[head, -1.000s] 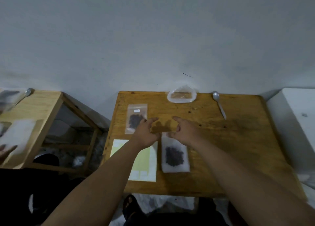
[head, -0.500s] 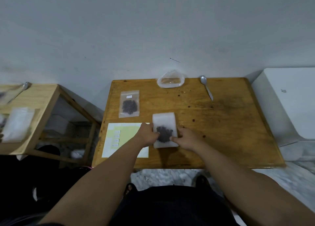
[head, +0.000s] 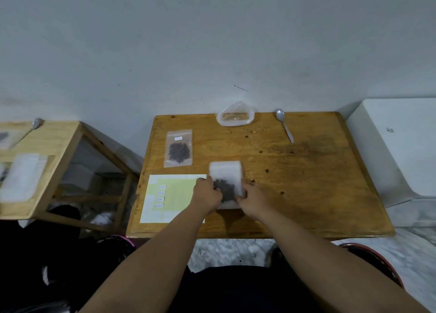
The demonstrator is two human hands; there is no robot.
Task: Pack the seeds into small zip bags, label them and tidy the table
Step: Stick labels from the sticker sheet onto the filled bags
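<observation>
The zip bag (head: 226,172) with dark seeds (head: 225,189) lies flat at the near-middle of the table (head: 306,183). Its long axis runs away from you toward the wall (head: 212,41). You hold it by both long edges, fingers curled: left hand (head: 207,196) pinches the left edge, right hand (head: 253,200) the right. Can't tell if the zip is sealed.

The label sheet (head: 169,194) sits just left of the bag, under your left hand, so that hand is nearer for a sticker. 1 labelled bag (head: 178,148) lies beyond the sheet. The spoon (head: 284,126) and the clear plastic pouch (head: 236,117) are at the far edge.
</observation>
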